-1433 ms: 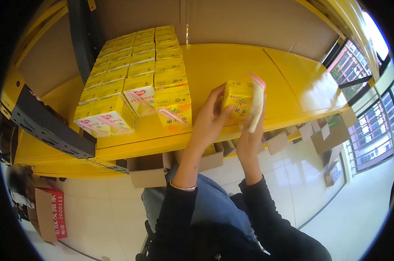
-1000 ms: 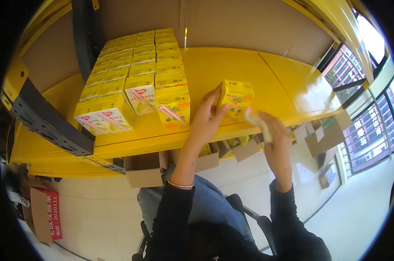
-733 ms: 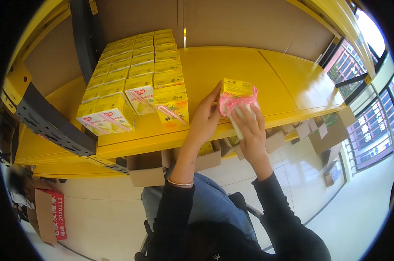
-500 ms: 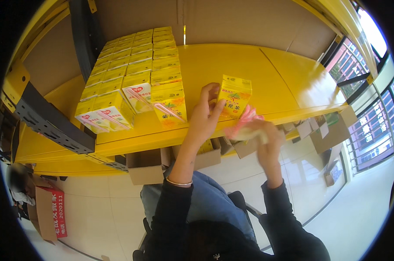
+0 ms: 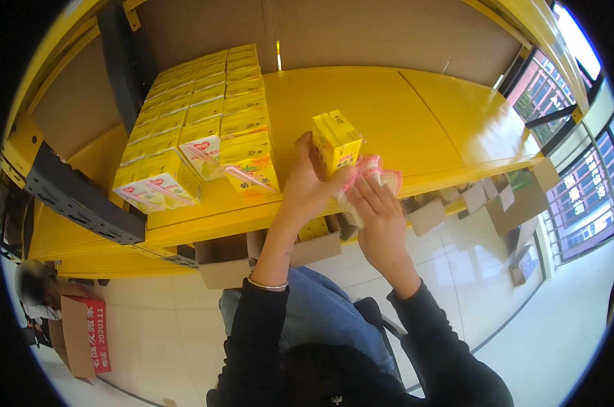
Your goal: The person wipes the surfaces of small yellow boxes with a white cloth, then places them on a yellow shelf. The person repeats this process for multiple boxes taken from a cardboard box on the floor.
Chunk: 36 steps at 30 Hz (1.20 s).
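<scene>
A glossy yellow metal shelf [image 5: 415, 108] backed by brown cardboard panels [image 5: 361, 34] — pale tiled floor [image 5: 524, 339] below, barred windows [image 5: 578, 197] bright at right.

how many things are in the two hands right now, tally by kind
yellow carton, in the left hand: 1
pink-and-white crumpled wad, in the right hand: 1
total: 2
</scene>
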### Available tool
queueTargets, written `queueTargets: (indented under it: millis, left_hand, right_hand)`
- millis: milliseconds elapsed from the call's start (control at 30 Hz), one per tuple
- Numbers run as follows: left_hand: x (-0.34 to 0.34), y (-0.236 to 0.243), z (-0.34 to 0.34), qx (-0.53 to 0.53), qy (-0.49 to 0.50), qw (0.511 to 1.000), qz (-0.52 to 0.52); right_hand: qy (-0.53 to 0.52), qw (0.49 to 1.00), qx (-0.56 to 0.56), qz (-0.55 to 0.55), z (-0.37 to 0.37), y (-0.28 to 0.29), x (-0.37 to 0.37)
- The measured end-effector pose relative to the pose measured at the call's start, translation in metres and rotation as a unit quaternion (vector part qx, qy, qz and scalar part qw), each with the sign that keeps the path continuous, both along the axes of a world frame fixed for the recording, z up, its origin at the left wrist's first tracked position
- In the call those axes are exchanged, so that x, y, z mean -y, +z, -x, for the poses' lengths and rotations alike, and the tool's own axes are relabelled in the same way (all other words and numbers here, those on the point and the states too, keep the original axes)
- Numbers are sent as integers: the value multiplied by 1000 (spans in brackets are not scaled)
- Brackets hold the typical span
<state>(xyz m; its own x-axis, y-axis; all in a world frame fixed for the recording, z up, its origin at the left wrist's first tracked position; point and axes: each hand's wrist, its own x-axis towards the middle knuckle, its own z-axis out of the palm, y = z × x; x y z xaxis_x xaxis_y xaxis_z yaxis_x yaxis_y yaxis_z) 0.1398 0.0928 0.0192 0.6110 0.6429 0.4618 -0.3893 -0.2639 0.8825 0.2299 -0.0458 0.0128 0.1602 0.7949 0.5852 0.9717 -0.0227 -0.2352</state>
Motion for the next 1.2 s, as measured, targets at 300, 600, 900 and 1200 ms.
queueTargets:
  millis: [300, 600, 900, 1200]
  left_hand:
    - [-9, -9, 2, -142, 126, 972, -138]
    - [-5, -6, 3, -20, -5, 999, 35]
    - [-7, -9, 4, -52, 9, 997, 48]
    - [-7, -12, 1, 1, 21, 998, 63]
  right_hand:
    - [114, 833, -419, -341, -11, 33, -7]
    - [-1, 999, -22, -30, -4, -11, -11]
    - [54, 857, -382, -341, -10, 28, -5]
    - [-35, 991, -57, -117, -1, -10, -26]
